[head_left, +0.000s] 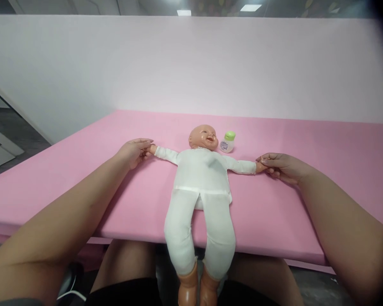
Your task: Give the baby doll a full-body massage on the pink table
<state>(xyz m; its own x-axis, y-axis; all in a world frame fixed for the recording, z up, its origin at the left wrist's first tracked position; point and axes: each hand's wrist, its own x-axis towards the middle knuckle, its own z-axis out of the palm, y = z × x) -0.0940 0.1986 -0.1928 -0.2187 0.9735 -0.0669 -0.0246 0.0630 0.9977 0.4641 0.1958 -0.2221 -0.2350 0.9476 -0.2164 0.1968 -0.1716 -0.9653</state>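
Observation:
A baby doll point(201, 172) with a cloth body in white lies on its back, its head turned toward the right and its feet hanging past the near table edge. Both of its arms are stretched out sideways. My left hand point(135, 151) pinches the doll's hand on the left side. On the other side, my right hand point(282, 166) grips the doll's other hand between thumb and fingers. Beside the doll's head stands a small clear bottle point(227, 143) with a green cap, apart from both my hands.
The doll rests on a pink padded table point(274, 212). Behind it rises a white wall panel point(191, 63). My legs are under the near edge, and a white cable point(72, 293) shows at lower left.

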